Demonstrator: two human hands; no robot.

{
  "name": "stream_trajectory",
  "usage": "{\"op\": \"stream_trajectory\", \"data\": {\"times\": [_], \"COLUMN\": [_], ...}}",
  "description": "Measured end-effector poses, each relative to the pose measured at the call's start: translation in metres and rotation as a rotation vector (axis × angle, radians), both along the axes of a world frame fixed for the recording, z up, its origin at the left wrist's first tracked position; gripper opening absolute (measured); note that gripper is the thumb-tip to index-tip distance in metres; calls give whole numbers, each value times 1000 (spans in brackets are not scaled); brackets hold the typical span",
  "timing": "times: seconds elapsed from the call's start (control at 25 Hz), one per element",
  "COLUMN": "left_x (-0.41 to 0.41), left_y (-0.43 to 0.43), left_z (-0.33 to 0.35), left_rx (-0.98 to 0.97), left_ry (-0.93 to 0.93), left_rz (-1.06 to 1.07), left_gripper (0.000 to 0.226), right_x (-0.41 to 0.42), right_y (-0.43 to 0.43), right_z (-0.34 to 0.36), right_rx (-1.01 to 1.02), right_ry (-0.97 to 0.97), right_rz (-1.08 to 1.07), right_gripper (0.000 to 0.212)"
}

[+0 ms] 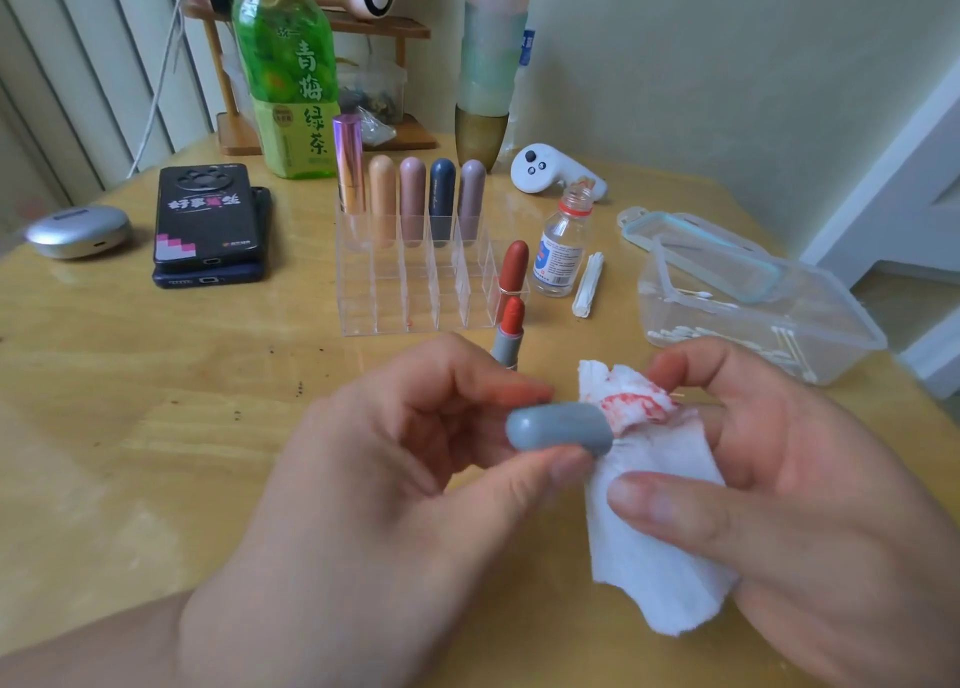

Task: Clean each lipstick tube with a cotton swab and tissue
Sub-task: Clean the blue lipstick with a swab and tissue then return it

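Pinching grey lipstick cap (558, 433), L hand (374, 479) is holding it sideways. R hand (810, 479), just beside, is gripping red-stained tissue (654, 531) against it.

Grey cap (558, 433) horizontal, pinched in left hand (374, 479), one end touching white tissue (649, 521). Tissue is red-smeared near the top and held in right hand (805, 505). Uncapped lipstick (510, 331) stands upright, red bullet exposed. 5 capped tubes (412, 201) upright in organiser (395, 297) back row.
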State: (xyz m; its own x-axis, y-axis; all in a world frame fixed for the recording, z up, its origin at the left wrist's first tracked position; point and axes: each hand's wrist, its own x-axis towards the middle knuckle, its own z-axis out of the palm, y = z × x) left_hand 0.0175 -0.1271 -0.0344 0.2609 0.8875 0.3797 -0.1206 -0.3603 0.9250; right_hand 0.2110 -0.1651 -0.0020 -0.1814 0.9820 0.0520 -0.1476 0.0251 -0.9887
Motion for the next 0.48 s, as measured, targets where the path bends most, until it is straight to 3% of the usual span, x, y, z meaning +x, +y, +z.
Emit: {"op": "stream_trajectory", "data": {"times": [0.08, 0.12, 0.24, 0.32, 0.4, 0.48], "left_x": [0, 1, -2, -2, -2, 0], "left_y": [-3, -2, 6, 10, 8, 6], "left_z": [-1, 0, 9, 16, 16, 17], "left_rx": [213, 181, -322, -600, -675, -668], "left_ry": [187, 203, 27, 21, 27, -49], "left_rz": [42, 0, -299, -488, -568, -558], "left_gripper": [24, 24, 28, 41, 52, 47], "right_x": [6, 7, -4, -11, -9, -7], "right_y": [3, 2, -3, -7, -7, -8], "right_z": [0, 0, -3, -7, -14, -16], "right_rx": [-80, -54, 220, 386, 475, 482], "right_ry": [50, -1, -261, -317, -338, -376], "right_rz": [-29, -75, -230, -325, -305, -276], "right_gripper": [44, 45, 46, 41, 31, 23]}}
